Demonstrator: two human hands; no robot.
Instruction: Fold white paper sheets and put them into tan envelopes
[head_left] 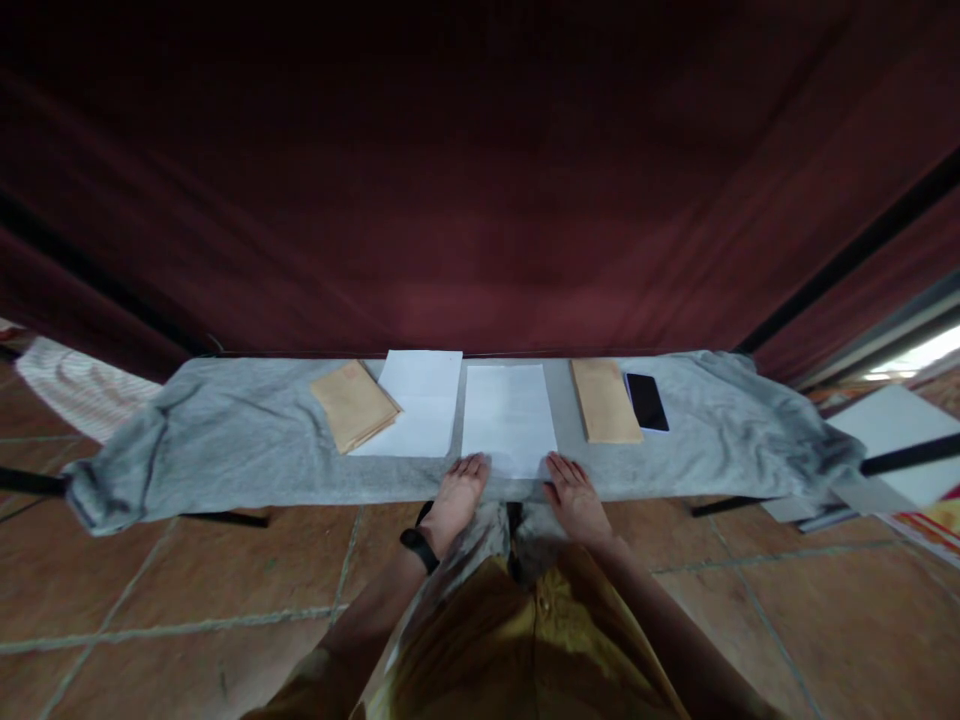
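Observation:
My left hand (460,487) rests on the near edge of a table covered with a grey cloth (225,440), fingers stretched out flat and touching the near left corner of a white sheet (508,415). My right hand (573,489) lies flat at that sheet's near right corner, fingers extended. Neither hand holds anything. A black band sits on my left wrist (418,549). A second white sheet (420,400) lies to the left, with a stack of brown envelopes (352,404) overlapping its left side.
Another brown envelope stack (604,400) and a black phone (646,401) lie right of the centre sheet. A dark red curtain (480,180) hangs behind the table. White boards (892,440) stand at the right. The floor is tiled (187,590).

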